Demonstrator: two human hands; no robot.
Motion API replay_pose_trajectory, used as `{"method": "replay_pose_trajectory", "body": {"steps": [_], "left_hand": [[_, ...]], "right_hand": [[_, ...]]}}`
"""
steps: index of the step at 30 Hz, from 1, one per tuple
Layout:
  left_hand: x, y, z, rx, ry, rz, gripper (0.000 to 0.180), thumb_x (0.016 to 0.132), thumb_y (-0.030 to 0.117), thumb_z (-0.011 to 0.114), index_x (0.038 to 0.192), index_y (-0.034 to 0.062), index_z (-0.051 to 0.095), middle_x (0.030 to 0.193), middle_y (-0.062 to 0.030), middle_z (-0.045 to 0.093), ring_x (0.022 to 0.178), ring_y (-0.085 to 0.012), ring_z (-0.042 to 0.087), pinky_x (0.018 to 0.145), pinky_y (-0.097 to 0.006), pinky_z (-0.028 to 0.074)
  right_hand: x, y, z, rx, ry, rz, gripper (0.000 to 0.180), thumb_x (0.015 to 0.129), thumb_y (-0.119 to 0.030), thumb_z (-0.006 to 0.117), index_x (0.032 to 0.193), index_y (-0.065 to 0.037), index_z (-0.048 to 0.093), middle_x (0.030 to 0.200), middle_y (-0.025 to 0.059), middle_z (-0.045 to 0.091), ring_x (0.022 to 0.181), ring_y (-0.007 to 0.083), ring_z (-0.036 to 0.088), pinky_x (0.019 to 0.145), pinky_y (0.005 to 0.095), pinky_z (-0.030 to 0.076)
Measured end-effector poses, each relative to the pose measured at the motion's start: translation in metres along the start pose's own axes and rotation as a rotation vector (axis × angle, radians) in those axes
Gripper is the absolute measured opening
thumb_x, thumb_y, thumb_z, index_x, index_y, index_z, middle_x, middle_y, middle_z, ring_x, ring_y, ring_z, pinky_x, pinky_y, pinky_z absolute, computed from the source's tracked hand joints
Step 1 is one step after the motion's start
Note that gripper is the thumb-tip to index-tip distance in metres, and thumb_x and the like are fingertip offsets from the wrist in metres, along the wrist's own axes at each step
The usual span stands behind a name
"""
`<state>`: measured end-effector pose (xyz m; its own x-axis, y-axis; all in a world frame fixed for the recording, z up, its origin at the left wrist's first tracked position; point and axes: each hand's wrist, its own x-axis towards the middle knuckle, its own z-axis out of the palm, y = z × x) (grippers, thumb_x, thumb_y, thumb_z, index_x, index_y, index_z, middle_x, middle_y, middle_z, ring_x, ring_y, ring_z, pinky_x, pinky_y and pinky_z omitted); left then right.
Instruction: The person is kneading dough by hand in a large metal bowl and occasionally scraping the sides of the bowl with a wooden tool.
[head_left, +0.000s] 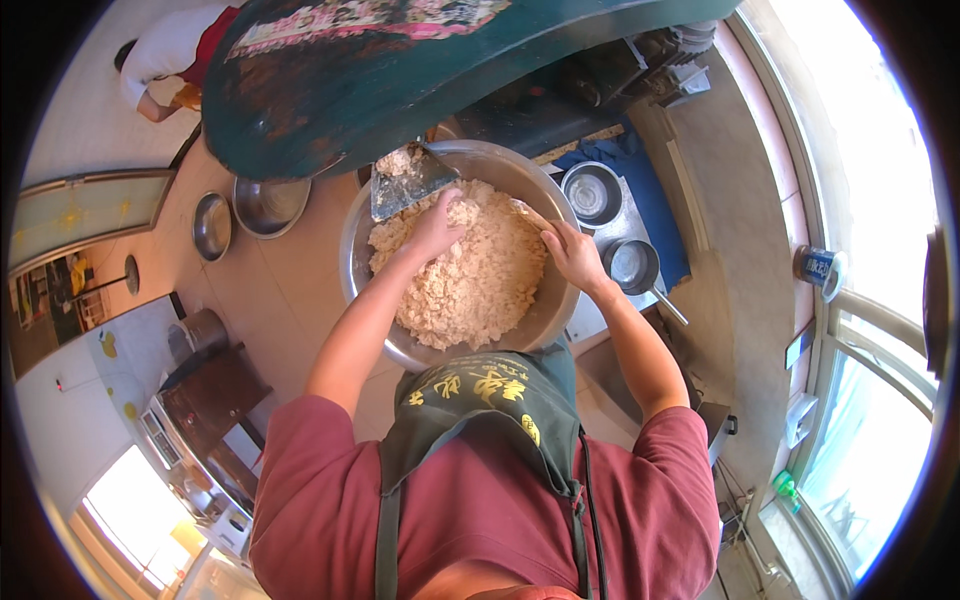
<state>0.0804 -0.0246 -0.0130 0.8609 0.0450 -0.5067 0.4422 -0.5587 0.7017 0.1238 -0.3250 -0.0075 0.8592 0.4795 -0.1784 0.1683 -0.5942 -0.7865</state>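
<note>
Both hands work inside the large steel bowl [366,215]. From my remote seat I read the left hand [436,226] as closed around the handle end of a flat metal scraper [404,180]; the grip itself is partly buried in crumbly pale dough [470,265], so I cannot tell how the fingers wrap. The scraper's long axis runs from the hand toward the far left, with its broad blade pointing at the far-left rim and a clump of dough stuck on it. The right hand [575,256] rests on the right rim of the bowl, fingers curled loosely over the edge and touching the dough.

The bowl sits centrally, just beyond the green apron [500,400], which cuts off its near rim. A dark green curved machine hood [400,70] overhangs its far rim and hides what lies behind.

Two smaller steel bowls [250,205] stand to the left on the tan surface, with open room between them and the large bowl. To the right, two small metal pots [610,225] sit just beside the rim, leaving little margin there. Another person [165,50] bends at far left, well apart.
</note>
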Motion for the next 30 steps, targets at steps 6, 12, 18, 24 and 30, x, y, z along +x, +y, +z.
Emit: {"method": "replay_pose_trajectory", "body": {"steps": [6, 12, 18, 24, 30], "left_hand": [[-0.037, -0.046, -0.008, -0.371, 0.139, 0.117, 0.057, 0.089, 0.021, 0.074, 0.134, 0.0021, 0.046, 0.118, -0.0157, 0.059, 0.094, -0.0193, 0.062, 0.076, -0.033, 0.052], [-0.065, -0.023, -0.014, -0.219, 0.292, 0.195, 0.042, 0.084, 0.011, 0.077, 0.121, 0.0054, 0.059, 0.12, -0.0156, 0.061, 0.11, -0.0302, 0.062, 0.093, -0.039, 0.054], [-0.093, -0.017, -0.014, -0.239, 0.275, 0.253, 0.045, 0.08, 0.008, 0.077, 0.122, 0.0044, 0.06, 0.116, -0.0173, 0.063, 0.103, -0.0315, 0.065, 0.089, -0.037, 0.055], [-0.105, -0.018, 0.007, -0.296, 0.269, 0.138, 0.039, 0.079, 0.004, 0.079, 0.11, 0.0045, 0.056, 0.109, -0.0165, 0.061, 0.093, -0.0276, 0.065, 0.079, -0.035, 0.055], [-0.067, -0.01, 0.048, 0.13, 0.309, 0.206, 0.042, 0.076, 0.008, 0.076, 0.113, 0.0055, 0.057, 0.109, -0.0165, 0.06, 0.099, -0.0324, 0.063, 0.083, -0.042, 0.055]], "right_hand": [[0.022, -0.069, -0.002, 0.015, -0.049, -0.095, 0.033, 0.098, -0.027, 0.06, 0.117, -0.001, 0.064, 0.098, 0.0264, 0.069, 0.091, 0.0434, 0.067, 0.079, 0.0444, 0.054], [0.077, -0.151, 0.033, -0.111, -0.018, -0.349, 0.024, 0.095, -0.024, 0.063, 0.098, 0.0, 0.063, 0.088, 0.0241, 0.069, 0.079, 0.0445, 0.066, 0.07, 0.0505, 0.052], [0.143, -0.18, 0.084, -0.393, -0.091, -0.262, 0.031, 0.097, -0.03, 0.059, 0.088, -0.001, 0.062, 0.073, 0.0268, 0.066, 0.07, 0.0453, 0.066, 0.064, 0.0528, 0.053], [0.126, -0.184, 0.068, -0.373, -0.091, -0.375, 0.028, 0.097, -0.029, 0.061, 0.095, -0.001, 0.065, 0.075, 0.0285, 0.066, 0.072, 0.0472, 0.065, 0.064, 0.053, 0.053], [0.096, -0.169, 0.05, -0.265, -0.15, -0.422, 0.025, 0.097, -0.026, 0.061, 0.097, -0.002, 0.063, 0.08, 0.0268, 0.066, 0.075, 0.0462, 0.065, 0.064, 0.0519, 0.052]]}}
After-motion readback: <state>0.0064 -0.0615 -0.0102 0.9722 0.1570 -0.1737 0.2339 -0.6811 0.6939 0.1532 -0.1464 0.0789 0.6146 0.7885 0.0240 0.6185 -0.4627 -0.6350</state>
